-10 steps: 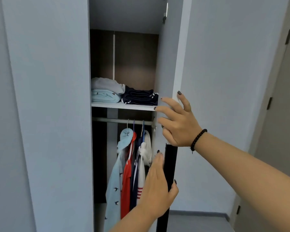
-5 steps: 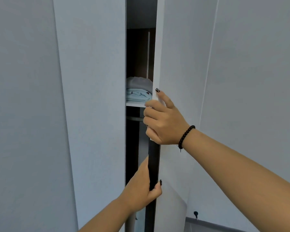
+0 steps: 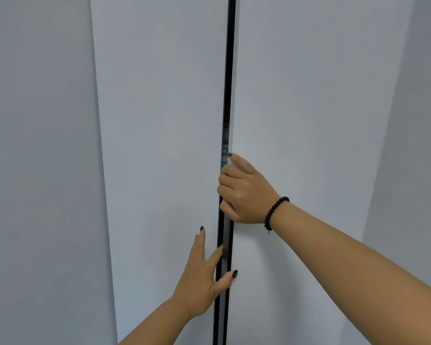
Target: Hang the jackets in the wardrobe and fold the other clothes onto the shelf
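My arms are bare, no sleeves in sight. My right wrist wears a black beaded bracelet (image 3: 275, 212) with a small dangling end. Fingernails on both hands are painted dark, some with pale decoration.

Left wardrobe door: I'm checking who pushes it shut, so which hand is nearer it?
Left. The left hand rests flat on the left door; the right hand holds the right door's edge.

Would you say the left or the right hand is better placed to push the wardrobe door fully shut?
Right, probably: the right hand grips the right door at its edge, whereas the left hand lies flat across the dark gap.
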`<act>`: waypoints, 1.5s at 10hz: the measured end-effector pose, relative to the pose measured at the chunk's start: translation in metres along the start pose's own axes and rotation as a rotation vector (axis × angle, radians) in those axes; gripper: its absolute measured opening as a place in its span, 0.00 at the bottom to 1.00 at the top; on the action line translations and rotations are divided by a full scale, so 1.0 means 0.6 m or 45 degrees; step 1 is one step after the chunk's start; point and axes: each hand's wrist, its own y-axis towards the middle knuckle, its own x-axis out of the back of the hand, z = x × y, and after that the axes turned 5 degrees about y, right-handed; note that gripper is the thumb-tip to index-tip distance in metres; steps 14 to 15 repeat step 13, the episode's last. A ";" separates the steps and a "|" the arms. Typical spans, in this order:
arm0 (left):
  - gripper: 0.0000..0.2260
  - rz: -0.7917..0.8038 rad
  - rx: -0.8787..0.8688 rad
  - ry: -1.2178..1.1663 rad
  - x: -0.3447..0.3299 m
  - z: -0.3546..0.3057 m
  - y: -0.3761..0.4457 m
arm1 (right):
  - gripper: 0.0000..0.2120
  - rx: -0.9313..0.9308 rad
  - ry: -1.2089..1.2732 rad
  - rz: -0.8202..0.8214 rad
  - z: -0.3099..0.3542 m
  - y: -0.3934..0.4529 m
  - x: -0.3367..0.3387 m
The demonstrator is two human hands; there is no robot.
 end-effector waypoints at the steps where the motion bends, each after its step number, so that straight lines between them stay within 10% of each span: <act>1: 0.39 0.048 0.094 -0.065 -0.007 0.045 0.029 | 0.09 0.015 -0.025 0.087 -0.013 -0.003 -0.047; 4: 0.51 0.036 0.380 -0.216 -0.039 0.104 0.096 | 0.34 -0.799 -0.174 0.455 -0.005 -0.028 -0.123; 11: 0.55 -0.021 0.800 -0.119 -0.045 0.091 0.202 | 0.41 -1.136 -0.028 1.288 0.005 -0.105 -0.128; 15: 0.54 -0.054 0.824 -0.111 0.001 0.074 0.217 | 0.39 -1.543 0.322 0.913 0.007 -0.122 -0.105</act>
